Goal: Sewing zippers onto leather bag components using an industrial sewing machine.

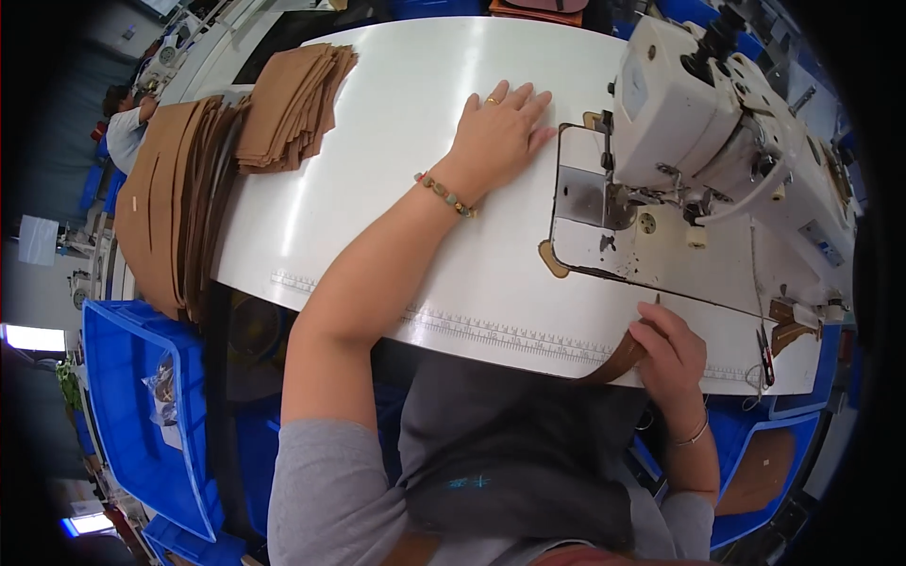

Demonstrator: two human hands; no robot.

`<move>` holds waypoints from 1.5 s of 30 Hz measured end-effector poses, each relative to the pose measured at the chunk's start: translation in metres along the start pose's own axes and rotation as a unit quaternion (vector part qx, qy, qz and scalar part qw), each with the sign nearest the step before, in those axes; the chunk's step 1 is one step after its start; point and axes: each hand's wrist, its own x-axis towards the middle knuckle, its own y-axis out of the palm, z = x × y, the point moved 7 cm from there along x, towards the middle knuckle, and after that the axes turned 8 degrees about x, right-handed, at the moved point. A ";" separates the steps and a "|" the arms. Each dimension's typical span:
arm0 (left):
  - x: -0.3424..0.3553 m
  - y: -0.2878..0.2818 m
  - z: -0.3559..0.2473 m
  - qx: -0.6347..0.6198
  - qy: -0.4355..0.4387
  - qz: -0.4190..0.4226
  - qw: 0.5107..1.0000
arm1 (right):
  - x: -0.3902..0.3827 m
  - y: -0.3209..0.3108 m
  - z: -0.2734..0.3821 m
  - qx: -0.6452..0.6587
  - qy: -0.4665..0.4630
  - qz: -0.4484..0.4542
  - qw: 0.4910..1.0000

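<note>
My left hand (502,132) lies flat on the white tabletop (425,113), fingers stretched out and nothing in them. It is just left of the metal plate (585,208) of a white sewing machine (675,104). By the front edge, my right hand (672,349) pinches a narrow brown strip (615,360), leather-like in look, that curves down to the left over a printed ruler scale (510,335). A small dark tip shows above those fingers; I cannot make out what it is.
Stacked brown cut pieces (293,104) lie at the far left, beside larger brown panels (160,208) over the table's edge. Thread snips (765,357) and brown scraps (791,328) are at the right. Blue bins (142,415) stand below; another person (125,127) sits at far left.
</note>
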 end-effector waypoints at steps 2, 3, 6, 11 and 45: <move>-0.014 -0.019 0.032 0.037 -0.025 -0.008 0.999 | -0.004 0.001 -0.004 0.015 0.016 0.024 0.999; -0.018 -0.031 0.048 0.059 -0.041 -0.021 0.997 | -0.004 0.002 -0.008 0.014 0.039 0.051 0.998; -0.040 -0.079 0.125 0.150 -0.106 -0.060 0.981 | 0.004 0.001 -0.004 0.025 0.021 0.036 0.999; -0.098 -0.131 0.248 0.336 -0.280 0.023 0.899 | 0.011 0.001 0.003 0.023 -0.005 0.017 1.000; -0.125 -0.120 -0.092 -0.123 0.013 0.143 0.982 | 0.019 0.027 0.000 -0.023 -0.006 0.161 0.987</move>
